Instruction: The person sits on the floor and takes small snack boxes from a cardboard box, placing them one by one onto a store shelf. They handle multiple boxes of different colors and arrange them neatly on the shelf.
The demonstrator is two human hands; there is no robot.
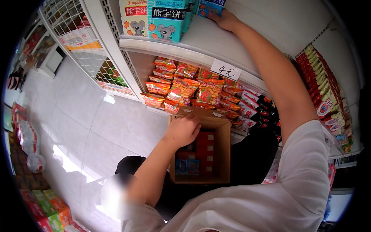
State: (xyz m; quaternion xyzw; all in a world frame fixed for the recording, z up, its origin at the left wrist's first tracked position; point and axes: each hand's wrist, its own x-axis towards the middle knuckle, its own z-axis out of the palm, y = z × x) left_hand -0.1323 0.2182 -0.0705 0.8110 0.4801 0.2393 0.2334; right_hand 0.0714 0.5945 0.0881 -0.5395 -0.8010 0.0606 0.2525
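Observation:
On the upper shelf my right hand (pixel 224 20) reaches up to a dark blue biscuit box (pixel 210 6), its fingers closed at the box's lower corner. Left of it stand a teal biscuit box (pixel 166 21) and a cream biscuit box (pixel 134 23), each printed with a grey mouse. My left hand (pixel 183 130) lies over the far left rim of an open cardboard box (pixel 226 154), fingers curled on it. Inside that carton are red packs (pixel 205 149) and a blue pack (pixel 187 167). My left hand hides part of the contents.
Orange snack bags (pixel 181 91) fill the lower shelf, beside black and white packets (pixel 249 104). A handwritten price tag (pixel 226 70) hangs on the upper shelf's edge (pixel 166 45). A wire rack (pixel 83 42) stands left; red and cream packets (pixel 322 85) line the right.

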